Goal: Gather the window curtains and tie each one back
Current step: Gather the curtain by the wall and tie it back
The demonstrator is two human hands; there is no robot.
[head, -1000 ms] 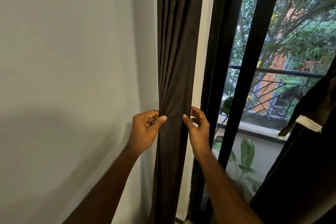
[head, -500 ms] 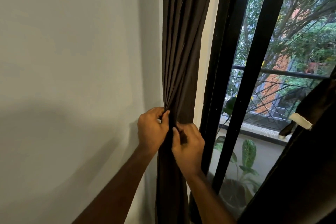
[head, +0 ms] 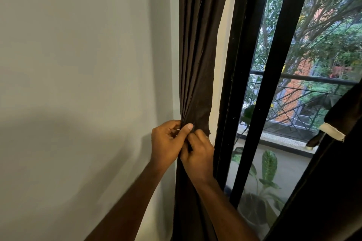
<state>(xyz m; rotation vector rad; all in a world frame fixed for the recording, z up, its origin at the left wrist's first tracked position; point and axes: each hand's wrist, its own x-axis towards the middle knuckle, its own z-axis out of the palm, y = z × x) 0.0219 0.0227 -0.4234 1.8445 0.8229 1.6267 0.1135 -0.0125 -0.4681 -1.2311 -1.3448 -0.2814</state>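
Head view: dark brown curtain (head: 197,64) hangs bunched between pale wall (head: 78,64) and black window frame (head: 235,64). Left hand (head: 166,143) grip pinches the gathered folds, thumb across the front. Right hand (head: 197,154) just beside it, touching, fingers curled into the same bunch. Second dark curtain (head: 333,182) at far right, with a white band (head: 332,131) on it.

I can't see the curtain (head: 195,55) top or hem — both cut off; the right hand's (head: 197,154) fingertips are buried in folds.
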